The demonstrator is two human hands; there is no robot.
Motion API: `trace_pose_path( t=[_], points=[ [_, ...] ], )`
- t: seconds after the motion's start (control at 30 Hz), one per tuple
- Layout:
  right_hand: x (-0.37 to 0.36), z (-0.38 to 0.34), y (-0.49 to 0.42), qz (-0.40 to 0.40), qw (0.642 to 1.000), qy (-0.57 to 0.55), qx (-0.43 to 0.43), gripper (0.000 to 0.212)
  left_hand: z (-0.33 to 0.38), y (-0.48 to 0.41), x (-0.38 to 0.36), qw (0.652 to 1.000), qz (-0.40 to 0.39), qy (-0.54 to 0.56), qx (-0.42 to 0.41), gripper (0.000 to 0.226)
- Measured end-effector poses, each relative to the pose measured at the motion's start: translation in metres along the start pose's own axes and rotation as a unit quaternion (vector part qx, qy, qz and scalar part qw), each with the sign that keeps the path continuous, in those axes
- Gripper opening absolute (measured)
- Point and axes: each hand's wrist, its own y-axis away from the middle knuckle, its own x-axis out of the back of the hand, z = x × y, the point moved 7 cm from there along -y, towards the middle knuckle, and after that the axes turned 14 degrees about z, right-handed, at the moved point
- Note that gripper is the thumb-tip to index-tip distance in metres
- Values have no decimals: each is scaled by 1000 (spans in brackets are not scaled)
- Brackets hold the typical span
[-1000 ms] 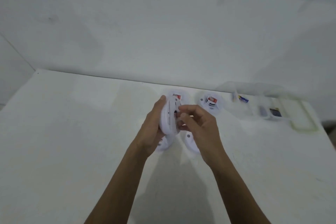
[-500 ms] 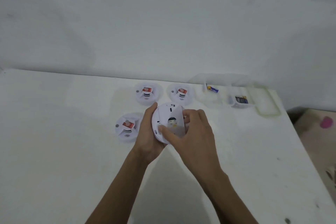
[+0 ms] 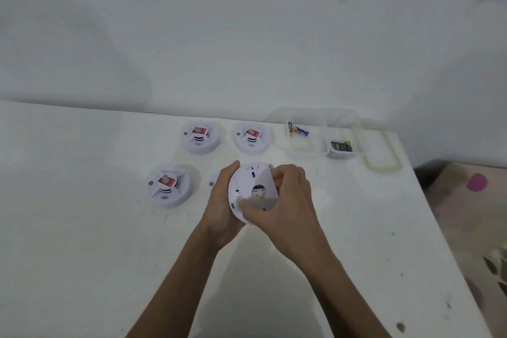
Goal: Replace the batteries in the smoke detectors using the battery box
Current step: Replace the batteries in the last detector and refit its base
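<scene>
Head view: left grip (image 3: pixel 219 200) wraps the left rim of a white detector (image 3: pixel 253 192), thumb up near its top edge. Right grip (image 3: pixel 285 200) closes on the right side, thumb pressed on the lower back plate and fingers curled over the upper right edge. Both grips hold the same detector, lifted just above the bench (image 3: pixel 82 228) with its back tilted to the camera. A round hole in the back shows something yellowish inside, too small to name.

Step looks like twisting the back plate, though I cannot tell whether it is coming off or going on. To do it well: keep the left grip steady as the anchor, turn with the right only, press evenly, don't pry the rim, and stay low over the bench in case it slips.

A sliver of a white part (image 3: pixel 212 182) peeks out behind the left grip. Three more detectors (image 3: pixel 167 185) sit face up on the bench, one to the left and two behind. The clear box (image 3: pixel 301 151) is back right, with a blue-yellow battery (image 3: pixel 299 132) in one compartment and dark batteries (image 3: pixel 341 146) in the next. Its lid (image 3: pixel 381 151) lies beside it.

Writing: the blue-yellow battery seems to read "CELL". Each bench detector has a red label, text unreadable.
</scene>
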Motion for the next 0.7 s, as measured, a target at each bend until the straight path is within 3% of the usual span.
trace_pose_path(
  t=[0.1,0.23,0.43,0.57,0.7],
  points=[
    [4,13,-2,2,999,-20,-30,64,-7,-7,5,998,42,-26,-31,63],
    [11,27,-1,0,998,-27,-55,68,-21,-9,2,999,43,-32,12,32],
    [17,32,-5,1,999,-12,-38,61,-34,-14,-3,1000,16,-9,3,48],
    [18,40,-11,-14,998,-45,-47,48,-40,-21,1,999,39,-30,-11,42],
    [21,36,-18,-34,992,-122,-18,25,-40,-26,2,999,29,-18,13,51]
  ],
)
